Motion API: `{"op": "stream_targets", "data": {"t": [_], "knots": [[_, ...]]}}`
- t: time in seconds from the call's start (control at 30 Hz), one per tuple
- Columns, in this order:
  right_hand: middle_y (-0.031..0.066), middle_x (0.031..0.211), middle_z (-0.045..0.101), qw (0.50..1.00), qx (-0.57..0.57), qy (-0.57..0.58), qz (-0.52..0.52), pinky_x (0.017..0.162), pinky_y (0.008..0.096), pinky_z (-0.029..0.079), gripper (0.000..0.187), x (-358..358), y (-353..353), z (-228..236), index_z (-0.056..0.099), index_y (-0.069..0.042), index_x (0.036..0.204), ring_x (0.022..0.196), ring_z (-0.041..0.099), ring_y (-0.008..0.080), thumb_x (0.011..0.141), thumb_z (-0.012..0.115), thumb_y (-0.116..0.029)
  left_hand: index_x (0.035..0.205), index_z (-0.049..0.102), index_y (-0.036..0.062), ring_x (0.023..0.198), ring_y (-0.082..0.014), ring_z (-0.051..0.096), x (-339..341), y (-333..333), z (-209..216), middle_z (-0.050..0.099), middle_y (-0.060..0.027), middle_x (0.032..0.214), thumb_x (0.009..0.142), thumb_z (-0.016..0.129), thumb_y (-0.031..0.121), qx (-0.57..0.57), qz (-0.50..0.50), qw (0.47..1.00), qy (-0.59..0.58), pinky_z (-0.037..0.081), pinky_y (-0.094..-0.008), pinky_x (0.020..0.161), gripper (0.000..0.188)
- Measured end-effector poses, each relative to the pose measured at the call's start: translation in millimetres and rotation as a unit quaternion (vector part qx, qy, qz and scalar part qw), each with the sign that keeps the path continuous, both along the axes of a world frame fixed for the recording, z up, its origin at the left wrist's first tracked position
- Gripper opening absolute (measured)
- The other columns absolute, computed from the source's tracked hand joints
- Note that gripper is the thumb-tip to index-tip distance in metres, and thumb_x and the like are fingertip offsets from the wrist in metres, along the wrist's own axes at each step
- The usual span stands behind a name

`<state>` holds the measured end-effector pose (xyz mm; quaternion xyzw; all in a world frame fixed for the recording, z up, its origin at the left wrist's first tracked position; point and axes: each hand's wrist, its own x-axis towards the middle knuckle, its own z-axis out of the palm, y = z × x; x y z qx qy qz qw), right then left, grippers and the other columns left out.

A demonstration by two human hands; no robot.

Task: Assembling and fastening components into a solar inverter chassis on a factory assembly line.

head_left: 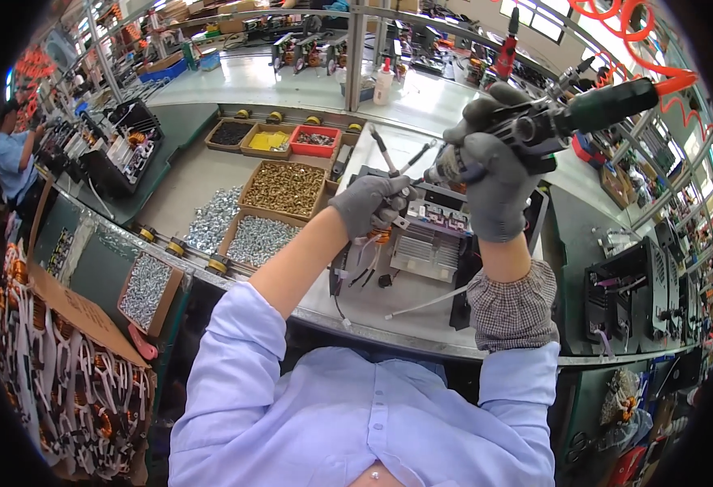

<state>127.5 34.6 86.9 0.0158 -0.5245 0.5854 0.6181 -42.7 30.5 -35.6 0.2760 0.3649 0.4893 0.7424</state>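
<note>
My right hand [499,178], in a grey glove, is wrapped round a dark air screwdriver [608,109] fed by an orange coiled hose [673,83]. The tool's nose slants down to the left, close to the fingers of my left hand [366,204]. That hand, also gloved, is closed at the upper left of an electronic unit with a silver finned heat sink [425,253]. What its fingers pinch is mostly hidden. Black cables [384,151] stick up just beyond it. A copper coil [382,234] shows below the fingers, beside loose wires.
To the left are boxes of brass fasteners [283,187], silver screws [261,240], and a red bin [316,140]. Black housings [637,288] stand at the right. A white bottle [383,84] stands at the back. A co-worker [15,154] is at far left.
</note>
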Motion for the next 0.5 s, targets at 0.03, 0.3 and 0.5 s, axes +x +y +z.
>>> {"op": "stream_targets", "data": {"t": [0.03,0.3,0.5], "knots": [[0.0138,0.095,0.061,1.0,-0.004,-0.01,-0.021,0.05,0.0282,0.049,0.057,-7.8,3.9,-6.3,0.048,-0.003,0.123,0.069,0.062,0.0196,0.069,0.057,0.012,0.093,0.059,0.0022,0.042,-0.0029,0.032,0.3,0.8,-0.8,0.047,0.0047,0.062,0.099,0.049,0.027,-0.003,-0.002,1.0,-0.014,0.024,-0.0172,0.035,0.027],[0.0123,0.101,0.06,0.999,0.002,-0.002,0.032,0.051,0.0331,0.051,0.056,-15.0,12.3,-38.5,0.046,-0.005,0.127,0.077,0.062,0.0215,0.073,0.057,0.002,0.092,0.061,0.008,0.042,-0.0056,0.038,3.0,-5.3,4.9,0.045,0.0031,0.06,0.098,0.051,0.027,0.009,0.015,0.999,0.04,0.024,-0.0199,0.035,0.023],[0.012,0.1,0.061,0.998,0.05,-0.023,-0.031,0.064,0.0356,0.056,0.055,-6.5,14.1,-42.6,0.05,-0.005,0.126,0.081,0.061,0.0214,0.071,0.055,-0.001,0.084,0.061,0.0095,0.043,-0.0065,0.036,5.0,-2.8,4.0,0.043,0.0033,0.058,0.094,0.057,0.029,-0.007,0.034,0.997,0.067,0.022,-0.0211,0.038,0.022]]}}
